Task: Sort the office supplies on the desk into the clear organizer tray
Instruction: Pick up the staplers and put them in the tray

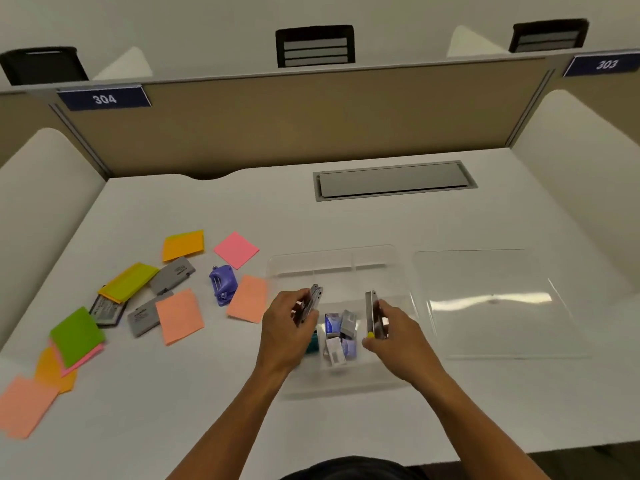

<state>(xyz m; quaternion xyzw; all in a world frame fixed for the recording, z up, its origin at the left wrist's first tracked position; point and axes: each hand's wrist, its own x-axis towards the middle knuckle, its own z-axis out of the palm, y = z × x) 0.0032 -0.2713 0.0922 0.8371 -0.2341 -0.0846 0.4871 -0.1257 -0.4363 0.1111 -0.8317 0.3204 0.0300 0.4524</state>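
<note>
A white desk (pixel 346 220) sits in a cubicle with a tan divider (pixel 294 119) behind and curved white side panels; at the left, sticky notes (pixel 180 315) in orange, pink, green and yellow lie scattered among grey cases (pixel 172 274), with a purple stapler (pixel 222 284) just beside them; the left hand (pixel 289 336) grips a grey metal stapler (pixel 309 304) over the clear tray (pixel 341 268); small boxes (pixel 341 332) lie in a near compartment; the right hand (pixel 394 332) grips another metal stapler (pixel 372 315) above the tray; further right lies a clear lid (pixel 491 303); bare desk remains behind the tray, up to a grey cable hatch (pixel 394 181).
</note>
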